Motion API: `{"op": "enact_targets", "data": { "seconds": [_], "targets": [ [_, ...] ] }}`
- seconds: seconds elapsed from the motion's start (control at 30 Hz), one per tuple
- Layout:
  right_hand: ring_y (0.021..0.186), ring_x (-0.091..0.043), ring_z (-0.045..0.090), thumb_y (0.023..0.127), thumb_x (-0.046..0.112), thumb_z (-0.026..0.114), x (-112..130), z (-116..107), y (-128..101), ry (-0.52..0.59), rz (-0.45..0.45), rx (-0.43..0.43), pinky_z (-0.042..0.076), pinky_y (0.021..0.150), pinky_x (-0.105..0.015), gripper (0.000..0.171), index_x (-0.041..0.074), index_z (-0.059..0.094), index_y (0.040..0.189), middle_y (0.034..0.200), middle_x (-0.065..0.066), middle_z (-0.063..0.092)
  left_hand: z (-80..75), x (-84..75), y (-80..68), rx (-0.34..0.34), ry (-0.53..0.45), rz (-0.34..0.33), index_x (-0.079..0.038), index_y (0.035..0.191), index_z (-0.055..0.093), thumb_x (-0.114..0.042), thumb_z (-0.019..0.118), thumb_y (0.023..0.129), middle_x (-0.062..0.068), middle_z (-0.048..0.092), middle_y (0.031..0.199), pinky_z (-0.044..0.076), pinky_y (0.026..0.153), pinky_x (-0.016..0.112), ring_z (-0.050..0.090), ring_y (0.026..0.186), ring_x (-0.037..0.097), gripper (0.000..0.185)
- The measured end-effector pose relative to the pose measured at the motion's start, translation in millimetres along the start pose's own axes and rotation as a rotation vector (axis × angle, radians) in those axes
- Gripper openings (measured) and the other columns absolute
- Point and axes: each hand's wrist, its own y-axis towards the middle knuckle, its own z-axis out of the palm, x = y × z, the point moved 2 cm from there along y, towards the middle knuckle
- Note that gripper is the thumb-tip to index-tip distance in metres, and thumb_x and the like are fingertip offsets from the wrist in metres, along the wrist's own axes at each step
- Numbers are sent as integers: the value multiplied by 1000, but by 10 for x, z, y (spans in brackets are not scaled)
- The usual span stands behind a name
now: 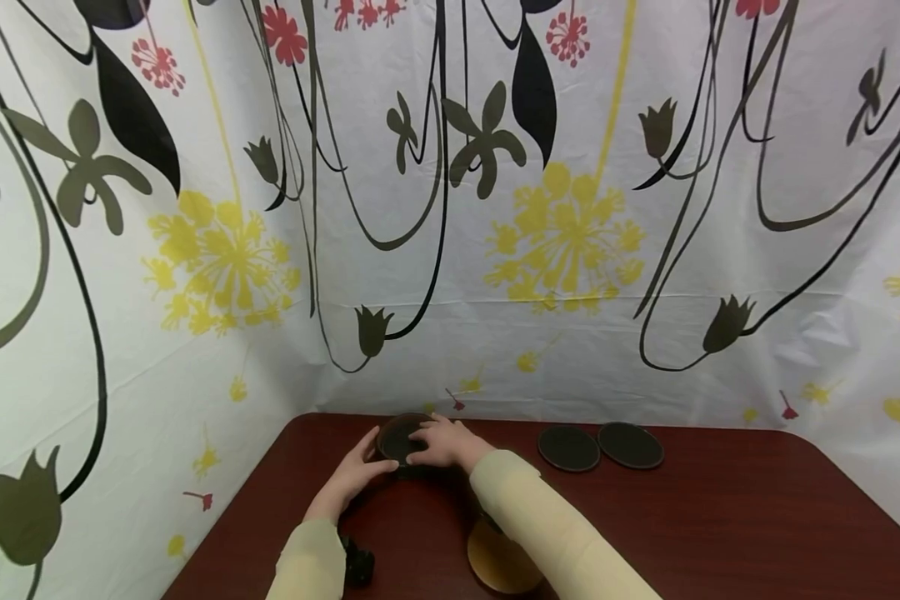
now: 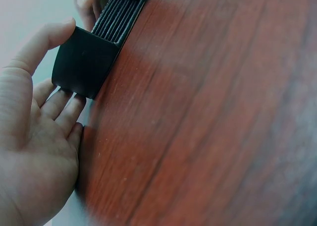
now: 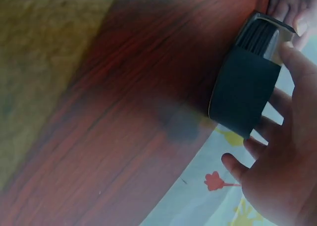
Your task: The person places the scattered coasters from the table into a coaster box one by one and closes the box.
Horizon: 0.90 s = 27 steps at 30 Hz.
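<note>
Head view shows a dark round holder standing at the far edge of the red-brown table, close to where the flowered cloth backdrop meets the tabletop. The wrist views show it is a black band-like holder with a stack of thin dark discs set on edge inside, their ribbed rims showing through the open top.

The left hand comes at it from the near left: its thumb lies along the upper edge of the black wall, and its fingers reach, nearly straight, under or behind the near end. The right hand covers it from the right and above, thumb on the rim and fingers spread loosely round the far side of the band. So the holder sits between the two palms, both hands touching it, neither clearly closer. Whether either hand truly grips rather than merely cradles it I cannot tell for sure.

Farther right on the table, well apart from the hands, lie two dark coasters, flat and slightly overlapping. Near the person's right sleeve rests a tan round disc, partly hidden by the arm.
</note>
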Motion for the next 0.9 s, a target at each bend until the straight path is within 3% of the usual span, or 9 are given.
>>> {"op": "enact_targets", "data": {
  "seconds": [0.33,0.57,0.8,0.9],
  "targets": [
    [136,-30,39,98,51,50,-291,-206,-295,179,-67,5,33,107,-49,55,17,52,142,150,-13,39,15,0,-30,19,2,0,-14,157,18,-29,75,86,19,18,158,30,105,60,22,142,41,92],
    [137,-31,37,91,54,60,-753,-353,-561,227,8,-34,19,106,-67,64,20,51,143,149,-8,42,-35,-5,-33,23,35,13,-15,157,18,-33,76,85,20,15,159,28,105,62,19,142,42,94],
    [130,-35,44,83,55,70,-1305,-329,-977,355,-10,-99,37,101,-54,77,7,52,140,143,-14,48,-37,25,-26,30,48,22,-13,157,16,-32,75,86,22,14,158,28,105,62,18,142,44,94],
    [127,-38,47,82,57,70,-1510,-306,-1167,357,3,-128,41,98,-53,81,2,53,138,138,-17,52,-8,12,-24,36,51,29,-12,157,16,-33,75,86,22,14,158,28,105,62,18,141,45,95]
  ]
}}
